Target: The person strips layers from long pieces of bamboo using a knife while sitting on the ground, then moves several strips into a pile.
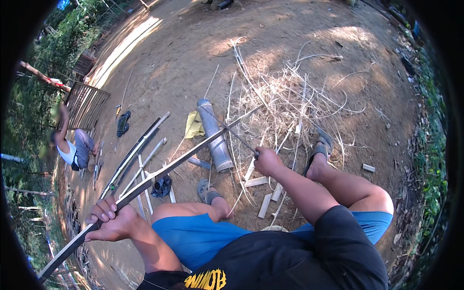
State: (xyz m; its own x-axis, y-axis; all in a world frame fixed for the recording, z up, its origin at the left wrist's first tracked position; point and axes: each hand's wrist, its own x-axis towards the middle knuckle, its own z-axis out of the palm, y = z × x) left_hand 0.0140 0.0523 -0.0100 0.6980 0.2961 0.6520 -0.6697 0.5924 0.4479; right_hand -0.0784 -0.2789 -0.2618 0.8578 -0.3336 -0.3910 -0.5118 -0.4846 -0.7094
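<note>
My left hand (113, 220) is wrapped round a long split bamboo strip (166, 167), which slants from the lower left up to the middle of the view. In my right hand (268, 162) is the handle of a thin-bladed knife (239, 138). Its blade points up and left and meets the strip near the strip's far end. Just beyond the strip and partly under it lies a thick bamboo tube (212, 128) on the ground. A heap of thin bamboo shavings (285, 101) spreads past the strip's far end.
Several bamboo poles and strips (145, 140) lie left of my legs, beside a dark crumpled bag (162, 186). A yellow piece (194, 124) lies by the tube. Short bamboo pieces (265, 205) sit between my sandalled feet. Another person (72, 147) crouches at far left; a sandal (123, 123) lies nearer.
</note>
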